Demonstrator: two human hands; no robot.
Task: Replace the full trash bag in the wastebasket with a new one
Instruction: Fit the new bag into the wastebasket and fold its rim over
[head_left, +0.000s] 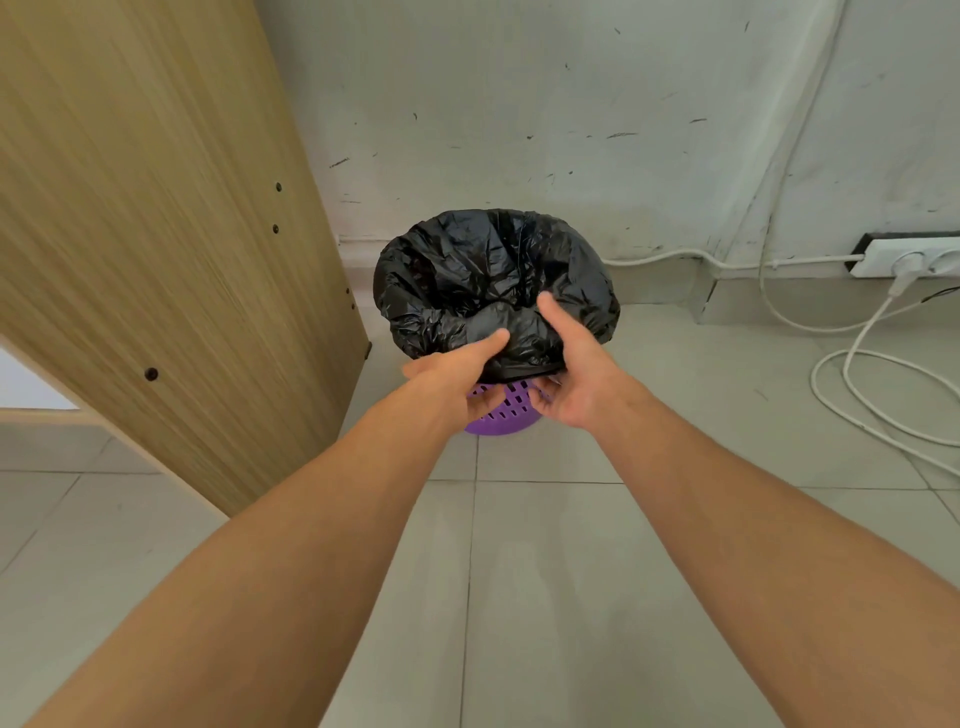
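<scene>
Head view: black trash bag (493, 280) lines a purple slotted wastebasket (506, 410) on the tiled floor (545, 571) by the wall, beside a wooden panel (156, 234). Left hand (457, 374) and right hand (571, 374) each pinch the bag's folded-over near edge, thumbs on top, fingers curled beneath. White cables (857, 374) lie at right.

Glossy black trash bag (493, 280) over slotted purple wastebasket (506, 410); pale grey floor tiles (545, 571), wood-grain panel (156, 234), white cables (857, 374).

No text, label or number can be read anywhere.
</scene>
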